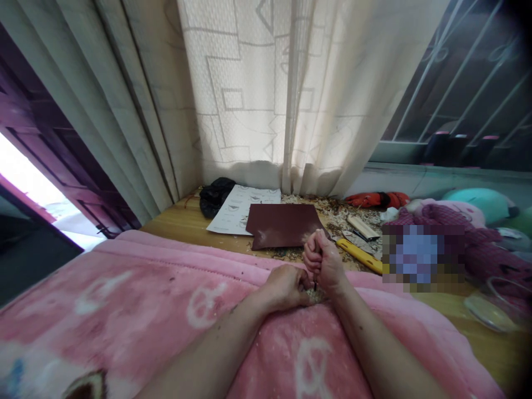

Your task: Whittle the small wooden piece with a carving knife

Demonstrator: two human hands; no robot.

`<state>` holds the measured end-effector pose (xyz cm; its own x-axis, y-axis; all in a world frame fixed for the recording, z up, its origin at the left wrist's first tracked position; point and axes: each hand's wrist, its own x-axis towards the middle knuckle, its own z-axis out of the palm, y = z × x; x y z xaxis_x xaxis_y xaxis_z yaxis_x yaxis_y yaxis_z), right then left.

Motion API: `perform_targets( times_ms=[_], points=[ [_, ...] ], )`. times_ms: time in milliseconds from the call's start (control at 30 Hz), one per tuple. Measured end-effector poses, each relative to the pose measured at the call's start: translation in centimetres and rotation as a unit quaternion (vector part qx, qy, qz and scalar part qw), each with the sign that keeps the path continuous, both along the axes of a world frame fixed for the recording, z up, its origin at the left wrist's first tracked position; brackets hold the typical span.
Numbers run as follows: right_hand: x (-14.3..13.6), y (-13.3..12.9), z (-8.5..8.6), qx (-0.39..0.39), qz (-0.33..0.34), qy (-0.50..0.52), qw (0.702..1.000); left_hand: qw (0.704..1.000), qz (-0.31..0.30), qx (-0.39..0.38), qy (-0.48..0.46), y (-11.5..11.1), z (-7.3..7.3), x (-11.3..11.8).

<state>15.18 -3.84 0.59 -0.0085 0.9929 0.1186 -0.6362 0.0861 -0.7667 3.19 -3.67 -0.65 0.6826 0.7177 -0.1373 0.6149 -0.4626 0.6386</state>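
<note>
My left hand (286, 287) is closed, fingers and thumb pinched around a small pale, rough lump (316, 295) low between my wrists. Just beside it, my right hand (326, 259) makes a fist standing upright. A thin dark tip pokes down below that fist toward the lump; the rest of whatever the fist grips is hidden by the fingers. Both hands are over the pink blanket (199, 321) with white figures. Behind my right fist lies a dark brown sheet (286, 224), its corner near my fingers. A yellow utility knife (361, 255) rests to the right of that fist.
White printed paper (236, 213) and a black bag (216, 195) lie back left. Wood shavings (332, 210) litter the wooden surface around a beige-handled tool (362, 228). An orange-red item (378, 199), plush toys (482, 202) and a clear container (492, 310) are right. Curtains (249, 83) hang behind.
</note>
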Motion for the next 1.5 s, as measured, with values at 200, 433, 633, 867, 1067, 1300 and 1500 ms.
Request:
perform_targets(
  times_ms=[200, 433, 633, 867, 1067, 1300, 1500],
  points=[
    [0.0, 0.2, 0.1, -0.034, -0.049, -0.002, 0.998, 1.000, 0.009, -0.001, -0.010, 0.0, -0.5, 0.0],
    [0.0, 0.5, -0.5, -0.087, -0.209, -0.022, 0.974, 1.000, 0.026, -0.002, 0.009, -0.1, 0.2, 0.1],
    [0.3, 0.3, -1.1, -0.115, -0.357, -0.052, 0.925, 0.999, 0.029, -0.006, 0.012, -0.2, 0.5, 0.2],
    [0.4, 0.0, -1.3, -0.112, -0.363, -0.025, 0.924, 0.999, 0.032, -0.011, 0.017, -0.3, 0.6, 0.2],
    [0.4, -0.2, -0.5, -0.074, -0.234, 0.028, 0.969, 1.000, 0.021, -0.007, 0.021, -0.2, 0.7, 0.2],
    [0.3, -0.2, -0.7, -0.065, -0.261, 0.020, 0.963, 1.000, 0.029, -0.003, 0.012, -0.2, 0.6, 0.2],
    [0.5, 0.0, -1.6, -0.102, -0.379, 0.001, 0.920, 0.999, 0.030, -0.009, 0.008, -0.1, 0.2, 0.1]
  ],
)
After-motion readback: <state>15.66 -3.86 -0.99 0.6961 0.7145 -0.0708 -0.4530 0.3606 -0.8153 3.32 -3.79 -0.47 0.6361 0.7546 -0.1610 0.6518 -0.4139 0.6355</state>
